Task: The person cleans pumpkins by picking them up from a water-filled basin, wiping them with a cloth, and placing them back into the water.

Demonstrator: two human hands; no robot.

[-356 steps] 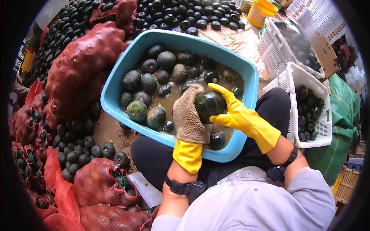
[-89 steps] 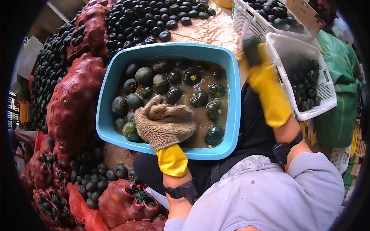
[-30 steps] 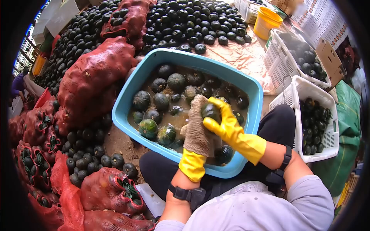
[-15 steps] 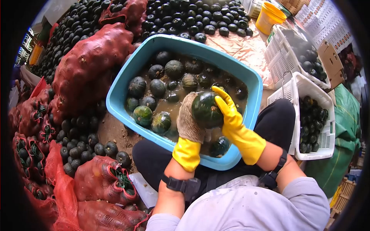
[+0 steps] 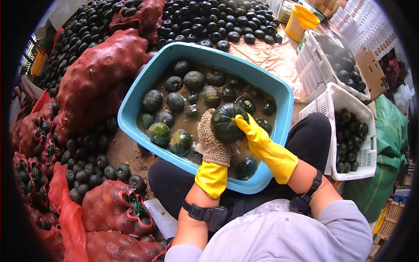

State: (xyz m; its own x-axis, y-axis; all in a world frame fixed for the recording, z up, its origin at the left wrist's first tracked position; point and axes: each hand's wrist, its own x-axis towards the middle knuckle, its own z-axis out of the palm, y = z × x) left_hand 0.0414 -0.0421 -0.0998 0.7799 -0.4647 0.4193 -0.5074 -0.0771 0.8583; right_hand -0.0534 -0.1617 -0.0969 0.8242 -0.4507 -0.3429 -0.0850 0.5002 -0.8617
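A dark green pumpkin (image 5: 225,126) is held between my two hands above the muddy water of a blue tub (image 5: 150,67). My left hand (image 5: 214,142), in a tan textured mitt over a yellow rubber glove, cups the pumpkin from its left side. On the other side, my right hand (image 5: 257,137), in a yellow rubber glove, grips it with fingers at the pale stem spot; the thumb is partly hidden. Around them several more pumpkins float in the tub, among them a green-orange mottled one (image 5: 180,142) left of the mitt.
Red mesh sacks (image 5: 100,65) bulge along the left, with loose pumpkins (image 5: 89,170) on the ground beside them. Behind the tub lies a large pumpkin pile (image 5: 209,19). White crates (image 5: 355,135) of pumpkins and a yellow bucket (image 5: 301,19) stand to the right.
The pumpkin has turned in my hands and shifted slightly left. My right hand has gone from spread fingers along its right side to a grip at the stem spot.
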